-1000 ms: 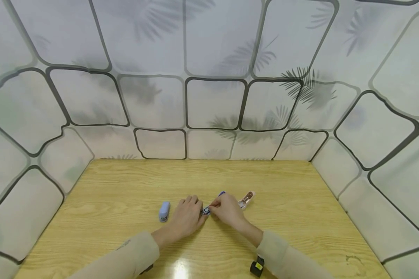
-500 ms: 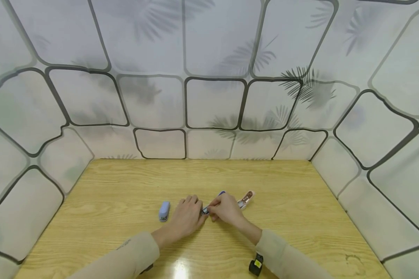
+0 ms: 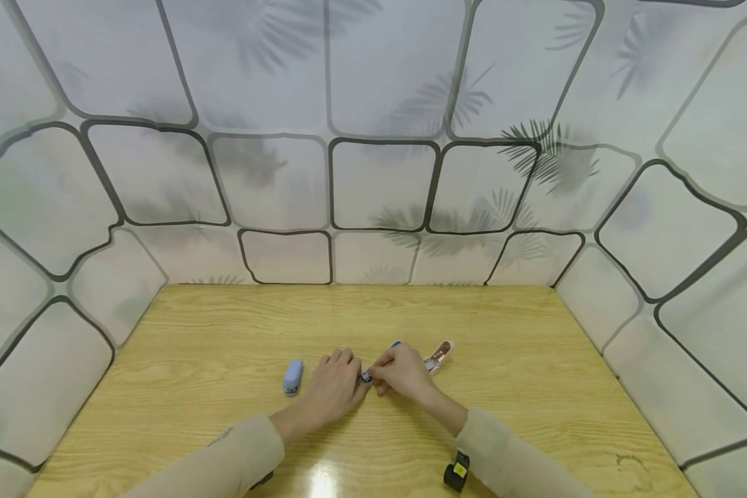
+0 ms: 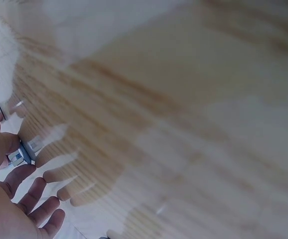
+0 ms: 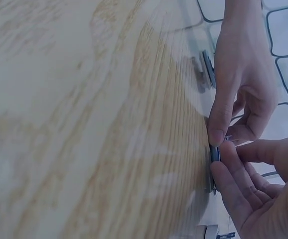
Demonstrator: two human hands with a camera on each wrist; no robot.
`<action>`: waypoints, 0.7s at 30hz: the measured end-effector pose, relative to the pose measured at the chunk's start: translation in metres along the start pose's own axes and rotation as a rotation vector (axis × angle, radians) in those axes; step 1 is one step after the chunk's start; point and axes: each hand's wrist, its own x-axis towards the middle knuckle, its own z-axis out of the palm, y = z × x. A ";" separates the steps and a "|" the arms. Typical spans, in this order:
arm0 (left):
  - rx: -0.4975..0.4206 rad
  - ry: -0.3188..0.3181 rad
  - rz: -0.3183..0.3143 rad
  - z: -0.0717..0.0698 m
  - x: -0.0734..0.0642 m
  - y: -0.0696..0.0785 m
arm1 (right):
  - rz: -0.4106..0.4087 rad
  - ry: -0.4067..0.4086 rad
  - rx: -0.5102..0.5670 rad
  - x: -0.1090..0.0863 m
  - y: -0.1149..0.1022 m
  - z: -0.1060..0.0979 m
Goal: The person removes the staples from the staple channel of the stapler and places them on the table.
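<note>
Both hands meet on a small blue stapler (image 3: 366,376) lying on the bench (image 3: 535,387), between the pale blue stapler (image 3: 293,377) and the brown-and-white stapler (image 3: 438,355). The left hand (image 3: 331,387) pinches its near end; the right hand (image 3: 403,373) pinches the other. To work it well, I judge the left should brace steadily while the right applies small, even pressure, keeping fingertips clear of the metal mouth.

Two bare hands, long beige sleeves, small black wrist device – yellow patch – under right sleeve (image 3: 510,460)
</note>
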 end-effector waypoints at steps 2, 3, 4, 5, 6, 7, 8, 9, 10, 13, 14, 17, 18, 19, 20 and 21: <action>-0.002 -0.004 -0.003 0.000 0.000 0.000 | 0.004 -0.003 0.007 0.000 0.000 0.000; -0.003 -0.006 -0.004 0.000 0.000 0.000 | 0.004 -0.007 0.007 0.000 0.000 0.000; -0.004 -0.006 -0.005 0.001 0.000 0.000 | 0.008 -0.011 0.009 0.000 0.000 0.000; -0.006 -0.008 -0.008 0.001 0.000 0.000 | 0.010 -0.016 0.013 -0.001 -0.001 0.000; -0.008 -0.009 -0.011 0.001 0.000 0.000 | 0.015 -0.022 0.017 -0.001 -0.001 0.000; -0.011 -0.010 -0.014 0.002 0.000 0.000 | 0.018 -0.028 0.021 -0.001 -0.001 0.000; -0.013 -0.011 -0.016 0.003 0.000 0.000 | 0.022 -0.031 0.023 -0.002 -0.001 0.000; -0.014 -0.010 -0.019 0.003 0.000 0.000 | 0.022 -0.035 0.025 -0.002 -0.002 -0.001; -0.015 -0.011 -0.021 0.003 0.001 0.000 | 0.025 -0.035 0.032 -0.002 -0.002 -0.001; -0.021 -0.007 -0.024 0.005 0.001 -0.001 | 0.012 -0.025 0.048 -0.004 -0.001 -0.006; -0.024 -0.005 -0.024 0.005 0.001 -0.001 | 0.006 -0.020 0.053 -0.005 -0.001 -0.008; -0.030 -0.001 -0.025 0.006 0.001 -0.001 | -0.004 -0.006 0.074 -0.007 0.000 -0.015; -0.030 0.000 -0.025 0.006 0.001 -0.001 | -0.007 -0.006 0.080 -0.007 0.000 -0.017; -0.032 0.001 -0.026 0.006 0.001 -0.001 | -0.009 -0.006 0.088 -0.009 0.001 -0.020; -0.033 0.000 -0.026 0.006 0.001 -0.001 | -0.011 -0.006 0.097 -0.010 0.001 -0.022; -0.034 0.000 -0.026 0.006 0.001 -0.001 | -0.014 -0.005 0.106 -0.011 0.002 -0.024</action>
